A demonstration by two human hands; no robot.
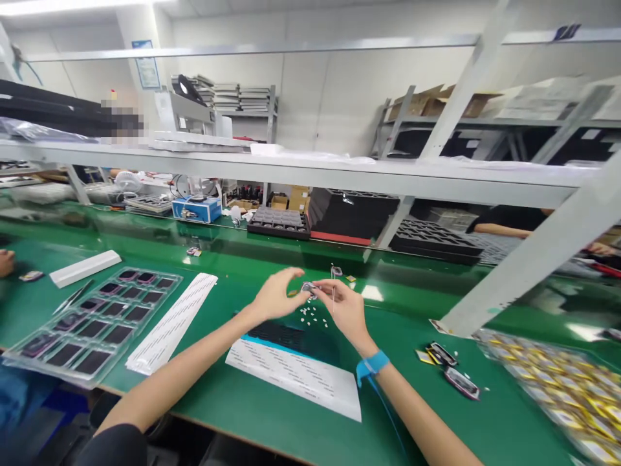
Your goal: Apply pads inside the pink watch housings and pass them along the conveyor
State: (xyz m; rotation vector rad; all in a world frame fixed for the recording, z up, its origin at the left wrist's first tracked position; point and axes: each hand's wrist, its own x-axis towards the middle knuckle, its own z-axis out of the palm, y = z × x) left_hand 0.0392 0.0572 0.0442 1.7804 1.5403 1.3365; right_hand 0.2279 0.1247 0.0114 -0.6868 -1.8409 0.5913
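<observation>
My left hand (276, 299) and my right hand (345, 312) meet above the green bench, with a small grey and dark device casing (309, 288) pinched between their fingertips. The left thumb rests at its near side while the other left fingers curve above. A thin metal tool, seemingly tweezers (333, 292), shows upright at the right fingers. Small white bits (313, 318) lie scattered below the hands. Nearer to me is a white sheet of printed labels (295, 378) with a blue strip and dark film along its far edge. A blue wrist strap (372, 366) circles my right wrist.
A clear tray (92, 317) of dark screens and a strip stack (172, 323) lie left. On the right are casings (460, 383), a tray of yellow-edged parts (563, 388) and a slanted white post (528, 259). Another person's hand (6, 262) is far left.
</observation>
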